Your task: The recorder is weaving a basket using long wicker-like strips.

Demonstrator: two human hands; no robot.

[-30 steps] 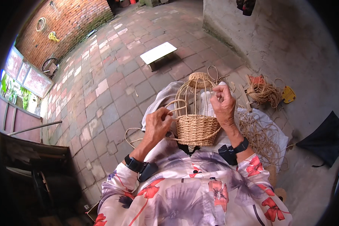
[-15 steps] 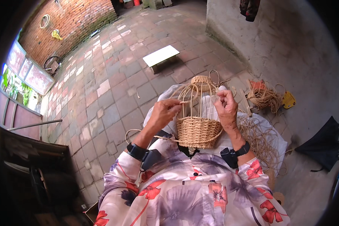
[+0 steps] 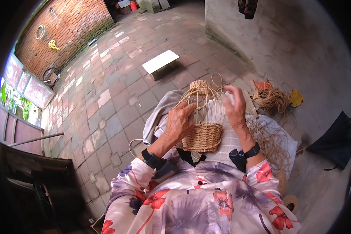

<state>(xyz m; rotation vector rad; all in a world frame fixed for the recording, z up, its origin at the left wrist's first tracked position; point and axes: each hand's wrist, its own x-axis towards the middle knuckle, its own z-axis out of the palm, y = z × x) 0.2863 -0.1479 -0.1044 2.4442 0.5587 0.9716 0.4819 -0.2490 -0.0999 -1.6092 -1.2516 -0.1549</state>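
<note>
And here the half-woven basket point(image 3: 202, 138) is carried on the pale lap cloth point(image 3: 227, 150), its woven wall close to the cloth's lower edge, its bare stakes point(image 3: 201, 113) running out toward the upper edge, where they are gathered at a small woven round point(image 3: 200, 84). It is laid this way, it seems, so that the uncovered stakes can be reached from both sides while the weight is borne by the lap.

On the left side, the stakes are met by the left hand point(image 3: 180, 121), its fingers curled in narrow, its back turned up; whether a strand is pinched underneath cannot be told. Across from it, the right hand point(image 3: 235, 109) is raised beside the stakes, half spread, the forefinger stretched out and the thumb apart; no firm grip is shown.

Off to the right, a loose tangle of cord point(image 3: 266, 136) is spread over the white sheet point(image 3: 288, 144), apparently kept within easy reach. Beyond that sheet's upper edge, a thicker bundle of cord point(image 3: 270, 98) is left on the floor, beside a yellow piece point(image 3: 296, 98).
</note>
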